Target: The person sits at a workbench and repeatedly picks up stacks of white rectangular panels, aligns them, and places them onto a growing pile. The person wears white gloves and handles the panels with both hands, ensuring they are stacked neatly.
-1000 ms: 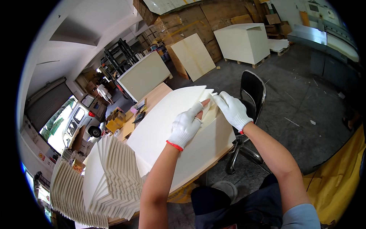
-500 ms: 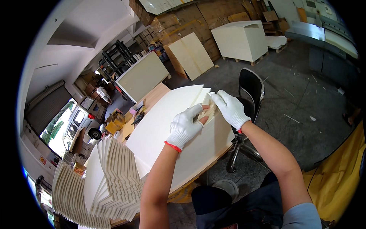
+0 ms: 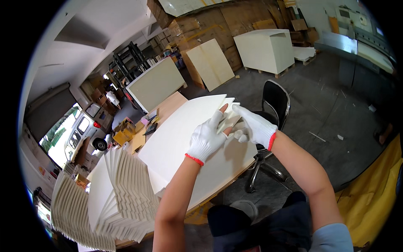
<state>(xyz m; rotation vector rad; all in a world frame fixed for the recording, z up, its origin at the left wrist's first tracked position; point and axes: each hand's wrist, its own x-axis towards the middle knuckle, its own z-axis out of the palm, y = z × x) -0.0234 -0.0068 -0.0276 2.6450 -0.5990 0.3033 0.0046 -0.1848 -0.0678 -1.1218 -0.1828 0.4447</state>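
Stacked white sheets (image 3: 180, 126), card-like, lie on the table with their far right corners fanned apart. My left hand (image 3: 208, 136), in a white knitted glove with bare thumb and forefinger tips, rests on the stack beside those corners. Its thumb and forefinger are spread. At the corners, my right hand (image 3: 258, 126), gloved too, has its fingers curled round the sheet edges; how many sheets lie in its grasp is hidden. Fanned piles of white sheets (image 3: 132, 197) with wavy edges stand at the near left.
A black chair (image 3: 276, 101) stands just beyond the table's right side. Along the table's far edge lie a calculator (image 3: 151, 128) and a yellow box (image 3: 124, 132). Large white boards (image 3: 156, 86) and a white block on a pallet (image 3: 268, 52) stand farther back.
My right hand has turned and drawn slightly nearer, its fingers now curled under at the sheet corners. The left forefinger has stretched upward, and the bent sheet edges have sprung flatter.
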